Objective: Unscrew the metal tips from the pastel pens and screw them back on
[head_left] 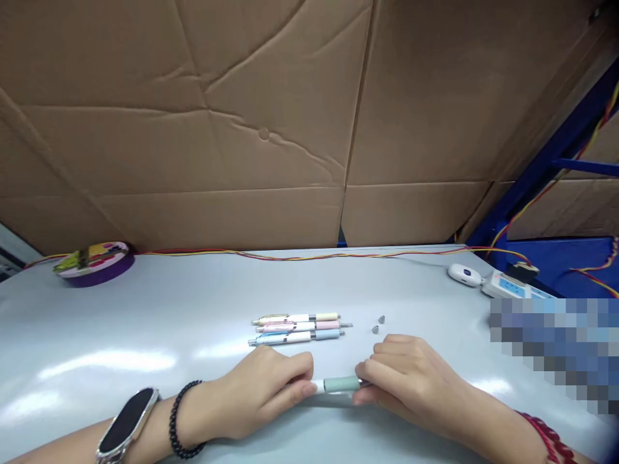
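My left hand (268, 391) is closed round the white barrel of a pen with a pale green grip (341, 385), held level just above the table. The fingers of my right hand (411, 380) pinch the silver tip end of that same pen, hiding most of it. Beyond my hands lie three pens side by side: one with a yellow grip (326, 317), one with a pink grip (327, 325) and one with a blue grip (327, 334). To their right sit two small silver cone-shaped pen tips, a farther tip (382, 319) and a nearer tip (375, 329).
At the table's (193, 290) back left is a round purple tin (99, 269). A white power strip (507, 285) with a white plug-in device (464, 275) stands at the right. Red and yellow wires (290, 258) run along the back edge, before a cardboard wall (242, 154).
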Demonstrator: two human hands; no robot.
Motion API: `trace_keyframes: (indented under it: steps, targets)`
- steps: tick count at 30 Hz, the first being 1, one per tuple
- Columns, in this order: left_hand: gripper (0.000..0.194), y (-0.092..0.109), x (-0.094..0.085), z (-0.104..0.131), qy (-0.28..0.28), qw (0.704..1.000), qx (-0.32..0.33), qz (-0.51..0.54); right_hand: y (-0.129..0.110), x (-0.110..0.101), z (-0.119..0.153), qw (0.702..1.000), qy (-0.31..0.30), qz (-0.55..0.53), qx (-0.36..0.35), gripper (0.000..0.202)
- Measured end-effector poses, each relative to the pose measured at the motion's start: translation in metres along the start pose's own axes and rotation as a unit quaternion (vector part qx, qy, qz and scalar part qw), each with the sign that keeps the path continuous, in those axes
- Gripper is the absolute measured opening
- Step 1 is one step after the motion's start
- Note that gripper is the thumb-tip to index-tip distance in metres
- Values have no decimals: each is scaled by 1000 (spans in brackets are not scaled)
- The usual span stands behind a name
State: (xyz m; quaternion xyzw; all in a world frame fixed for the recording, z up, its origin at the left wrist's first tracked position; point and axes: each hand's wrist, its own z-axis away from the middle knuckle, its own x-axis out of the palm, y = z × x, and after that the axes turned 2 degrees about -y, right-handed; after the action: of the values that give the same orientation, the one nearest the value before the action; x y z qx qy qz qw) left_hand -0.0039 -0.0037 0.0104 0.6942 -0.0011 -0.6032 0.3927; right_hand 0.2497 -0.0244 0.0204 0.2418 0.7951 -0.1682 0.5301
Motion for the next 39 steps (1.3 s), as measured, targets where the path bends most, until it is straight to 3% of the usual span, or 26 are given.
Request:
trace_keyframes:
  steps: [6,8,9,10,11,13,14,16,18,21,25,32,39]
  targets:
    - [36,0,-1,0,11,1000,2,4,0,6,4,999,16,-33,22,46]
    - [36,0,0,0,15,1000,6,5,-6,7,4,987,17,-128,93,42]
    - [36,0,0,0,17,1000,8,4,-10,8,4,966,8,-213,147,36]
    - [36,0,0,0,15,1000,13,2,-16,10,3,926,-7,-319,203,29]
    - [36,0,1,0,12,1000,20,-3,-21,13,2,864,-25,-432,256,28]
    - [34,-1,1,1,15,999,38,-13,-32,20,-1,716,-39,-621,317,35]
    - [34,-1,2,1,16,998,57,-14,-35,23,-2,657,-30,-675,334,37]
    - [40,-1,2,2,12,994,108,-24,-38,27,-3,580,-6,-728,365,38]
    - [52,-1,2,2,0,987,155,-44,-36,28,-4,545,14,-740,393,38]
    - [70,0,-1,1,-13,981,183,-60,-31,27,-5,523,19,-745,414,39]
    - [69,-1,-3,2,-2,975,214,-55,-32,27,-4,515,-1,-758,400,41]
    - [48,-8,11,0,140,948,282,-42,-35,19,-7,566,-19,-733,376,42]
    - [43,-10,12,-2,114,957,258,-63,-28,19,-5,578,-7,-724,375,34]
